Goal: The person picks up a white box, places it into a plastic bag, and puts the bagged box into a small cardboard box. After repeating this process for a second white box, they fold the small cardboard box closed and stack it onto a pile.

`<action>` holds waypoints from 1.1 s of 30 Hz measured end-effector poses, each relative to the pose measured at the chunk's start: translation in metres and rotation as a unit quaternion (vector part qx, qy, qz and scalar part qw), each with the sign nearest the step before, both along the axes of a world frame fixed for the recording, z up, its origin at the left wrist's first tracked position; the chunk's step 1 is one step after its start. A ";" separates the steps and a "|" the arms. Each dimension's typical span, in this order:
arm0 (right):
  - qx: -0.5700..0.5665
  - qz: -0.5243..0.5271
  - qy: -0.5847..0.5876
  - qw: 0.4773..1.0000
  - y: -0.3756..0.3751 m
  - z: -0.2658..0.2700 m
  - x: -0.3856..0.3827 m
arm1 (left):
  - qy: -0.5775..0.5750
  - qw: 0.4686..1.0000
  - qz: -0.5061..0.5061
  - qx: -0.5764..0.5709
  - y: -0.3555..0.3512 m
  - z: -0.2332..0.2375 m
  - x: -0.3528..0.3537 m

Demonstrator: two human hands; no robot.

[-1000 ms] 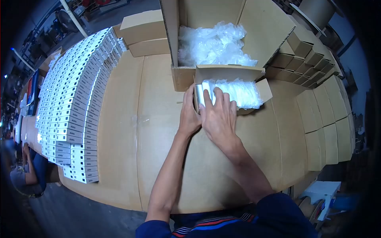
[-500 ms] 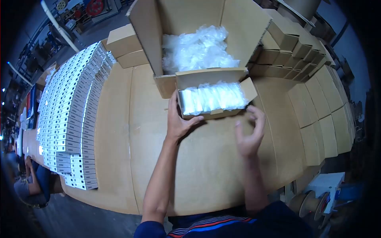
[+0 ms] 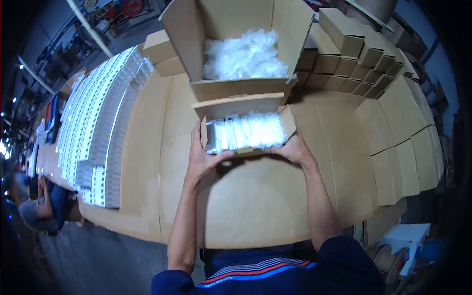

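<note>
A small cardboard box (image 3: 238,104) is in front of me with its lid flap raised at the back. Inside it, several clear-plastic-wrapped items (image 3: 248,132) stand in a tight row. My left hand (image 3: 202,160) grips the box's left end, thumb across the front edge. At the right end, my right hand (image 3: 295,150) holds the box too, its thumb along the front. The fingers behind both ends are partly hidden. Just behind the box is a large open carton (image 3: 236,89) containing a heap of clear plastic bags (image 3: 248,54).
Tall stacks of small white boxes (image 3: 98,118) line the table's left side. Several brown cardboard boxes (image 3: 344,39) are stacked at the back right, with more (image 3: 393,147) along the right edge. Another person (image 3: 42,206) sits at far left. A spool (image 3: 393,258) is at lower right.
My right hand, free beside the box before, now grips its right end. The box has come away from the large carton, toward me and slightly left. The view has shifted a little.
</note>
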State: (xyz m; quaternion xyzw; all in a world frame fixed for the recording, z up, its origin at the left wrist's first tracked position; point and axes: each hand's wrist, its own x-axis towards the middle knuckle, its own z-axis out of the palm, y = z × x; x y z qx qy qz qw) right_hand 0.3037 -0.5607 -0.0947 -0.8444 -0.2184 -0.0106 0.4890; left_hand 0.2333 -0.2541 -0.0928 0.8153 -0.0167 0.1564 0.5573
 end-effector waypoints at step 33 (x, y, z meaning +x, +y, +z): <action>0.177 -0.110 0.048 0.977 0.059 -0.005 -0.086 | -0.178 0.975 0.004 -0.129 -0.012 -0.012 -0.080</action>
